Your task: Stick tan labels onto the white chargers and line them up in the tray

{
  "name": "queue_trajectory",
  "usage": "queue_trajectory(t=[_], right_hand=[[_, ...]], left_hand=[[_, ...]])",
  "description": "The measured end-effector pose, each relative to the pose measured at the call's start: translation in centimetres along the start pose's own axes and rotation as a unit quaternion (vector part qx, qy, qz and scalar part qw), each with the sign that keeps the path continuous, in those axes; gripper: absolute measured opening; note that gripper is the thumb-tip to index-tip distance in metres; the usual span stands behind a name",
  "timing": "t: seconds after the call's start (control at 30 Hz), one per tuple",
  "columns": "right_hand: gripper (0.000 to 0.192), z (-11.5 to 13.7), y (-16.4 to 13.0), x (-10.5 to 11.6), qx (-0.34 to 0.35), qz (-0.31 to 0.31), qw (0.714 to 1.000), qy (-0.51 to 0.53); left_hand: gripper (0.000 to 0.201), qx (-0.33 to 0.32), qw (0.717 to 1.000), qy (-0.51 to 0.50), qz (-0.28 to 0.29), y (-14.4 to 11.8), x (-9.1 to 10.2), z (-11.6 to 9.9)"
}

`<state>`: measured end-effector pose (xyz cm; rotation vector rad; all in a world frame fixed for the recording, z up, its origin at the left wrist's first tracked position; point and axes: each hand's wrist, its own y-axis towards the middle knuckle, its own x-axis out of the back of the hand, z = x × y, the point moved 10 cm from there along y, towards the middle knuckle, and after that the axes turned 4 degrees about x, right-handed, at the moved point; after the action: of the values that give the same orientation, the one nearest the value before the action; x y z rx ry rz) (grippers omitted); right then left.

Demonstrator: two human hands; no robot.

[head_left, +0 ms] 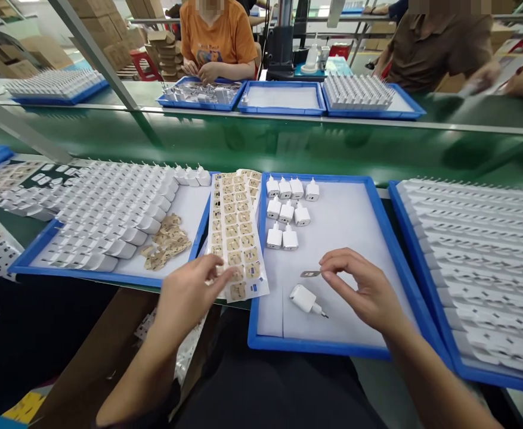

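Note:
My right hand (362,286) pinches a small grey-brown sticker (310,274) between thumb and fingertips, above the middle tray (319,344). Just below it, a white charger plug (306,299) lies on its side, pins toward the lower right. My left hand (194,289) hovers at the lower left edge of a sticker sheet (233,238), fingers curled, thumb and forefinger slightly apart with nothing visible between them. The sheet carries rows of tan labels and overlaps the middle tray's left rim. Several white chargers (287,211) stand pins up in that tray's far left corner.
To the left, a blue tray (100,277) holds rows of chargers and a heap of tan peeled pieces (167,243). Another full charger tray (489,274) stands at right. Beyond the green belt (252,143), a person in orange (219,42) sits behind more trays.

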<state>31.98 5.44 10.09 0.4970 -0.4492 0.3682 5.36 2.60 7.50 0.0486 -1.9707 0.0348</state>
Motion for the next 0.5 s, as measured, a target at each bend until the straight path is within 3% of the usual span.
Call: queue_trajectory(t=[0.07,0.1,0.17,0.27,0.33,0.43,0.5], right_hand=[[0.01,-0.4,-0.8,0.5,-0.019,-0.032,0.999,0.023],[0.009,-0.5,-1.2,0.7,-0.028,-0.049,0.998,0.037],[0.008,-0.7,-2.2,1.1,-0.044,-0.084,0.993,0.066],[0.007,-1.2,-3.9,0.9,-0.065,-0.112,0.985,0.112],[0.007,-1.5,-4.9,-0.4,-0.079,-0.083,0.983,0.142],[0.006,-2.1,-6.0,-2.7,-0.101,-0.032,0.978,0.178],[0.006,-2.3,-6.2,-3.1,-0.102,-0.045,0.974,0.195]], left_hand=[[0.035,-0.198,0.978,-0.054,0.025,-0.4,-1.8,-6.0],[0.044,-0.281,0.955,-0.072,0.062,-1.0,-3.4,-8.6],[0.061,-0.356,0.924,-0.075,0.115,-1.5,-6.5,-11.9],[0.045,-0.347,0.922,-0.077,0.152,-0.8,-9.7,-13.5],[0.034,-0.313,0.929,-0.101,0.173,-0.2,-10.3,-13.3],[0.034,-0.271,0.931,-0.165,0.179,0.2,-9.0,-12.8],[0.034,-0.269,0.924,-0.218,0.164,0.2,-7.5,-12.8]])
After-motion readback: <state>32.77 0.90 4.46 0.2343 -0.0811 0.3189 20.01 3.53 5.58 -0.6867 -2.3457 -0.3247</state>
